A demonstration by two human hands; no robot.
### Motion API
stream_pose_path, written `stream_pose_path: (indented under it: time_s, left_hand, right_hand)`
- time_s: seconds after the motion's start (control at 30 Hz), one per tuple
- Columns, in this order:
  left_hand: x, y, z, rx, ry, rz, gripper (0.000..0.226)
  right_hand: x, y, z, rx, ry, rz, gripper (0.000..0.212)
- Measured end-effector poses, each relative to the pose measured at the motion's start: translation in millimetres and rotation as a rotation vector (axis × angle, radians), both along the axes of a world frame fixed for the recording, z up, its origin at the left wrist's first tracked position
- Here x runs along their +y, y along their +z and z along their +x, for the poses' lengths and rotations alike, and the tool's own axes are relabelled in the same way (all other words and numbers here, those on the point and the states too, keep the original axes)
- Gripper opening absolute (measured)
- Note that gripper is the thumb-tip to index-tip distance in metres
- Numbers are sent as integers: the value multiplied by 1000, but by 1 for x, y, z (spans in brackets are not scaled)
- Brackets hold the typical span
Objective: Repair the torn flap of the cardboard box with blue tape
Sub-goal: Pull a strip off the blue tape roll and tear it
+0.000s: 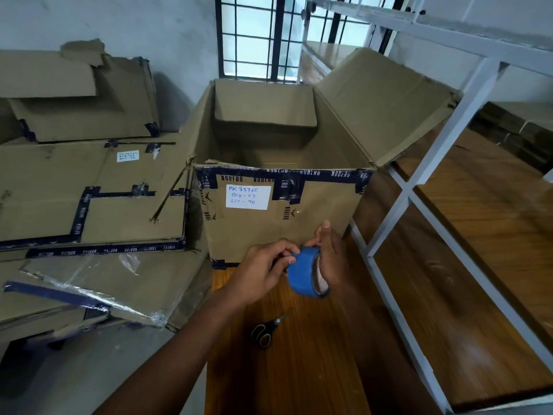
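Scissors (264, 331) with black handles lie nearest on the wooden shelf (299, 369), blades shut and pointing away toward the hands. Just beyond them the person holds the roll of blue tape (306, 272) above the shelf, in front of the lower wall of the cardboard box (281, 223). The right hand (332, 256) is closed around the roll from the far side, with the fingers through or behind its core and the thumb raised against the box wall. The left hand (263, 271) reaches in from the left, its thumb and fingertips pinched together at the roll's upper rim, on the tape's surface; whether a loose end is lifted cannot be told.

The box stands open on the shelf, its near wall edged with dark printed tape and bearing a white label (248, 196) with handwriting. At its upper left corner the left flap (179, 175) hangs outward and is torn away at the hinge, with frayed strips dangling. The far flap (264, 103) folds inward, and the right flap (386, 106) stands up against a white metal frame (449, 121).

To the left lie flattened cartons (89, 181) in a pile, marked with the same dark tape. Behind everything is a barred window (263, 37) in a pale wall.
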State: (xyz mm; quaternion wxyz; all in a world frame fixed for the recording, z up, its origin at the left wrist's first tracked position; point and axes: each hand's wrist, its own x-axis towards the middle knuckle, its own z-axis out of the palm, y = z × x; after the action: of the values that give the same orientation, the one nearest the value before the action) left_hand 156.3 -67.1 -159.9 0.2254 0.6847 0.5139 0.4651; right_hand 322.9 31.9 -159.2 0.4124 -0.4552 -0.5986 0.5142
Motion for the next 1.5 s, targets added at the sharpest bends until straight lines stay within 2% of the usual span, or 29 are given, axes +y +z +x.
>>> stream_pose_path:
  time_s: [0.43,0.6,0.7,0.83,0.93,1.1,1.27,1.37,1.47,1.5]
  left_hand:
    - [3,13,-3,15,22,33,6]
    - [1,22,-8,2,57,62,18]
    - [1,31,-11,77,79,135,11]
    - [2,38,-15,206,31,198,9]
    - [2,39,-17,354,19,239,14]
    - [1,42,-17,527,-43,247,18]
    - [3,37,-15,427,-107,106,9]
    - [4,31,-13,274,-113,-29,11]
    - [3,25,-12,74,-108,-127,7]
    - [2,24,-11,31,-95,-144,12]
  right_hand:
    - [2,15,2,-74,-62,187,59]
    - [3,26,-1,-121,-28,296,63]
    - [5,30,-2,-142,-28,337,62]
    - [5,32,-3,-128,-1,373,74]
    - [5,32,-4,-111,19,416,67]
    - [4,32,-3,-91,71,336,63]
    - [2,27,-5,-44,106,168,55]
    - [-4,27,-7,78,121,-26,51]
    - [-7,29,-3,136,140,-156,50]
    - [-7,29,-3,143,148,-188,49]
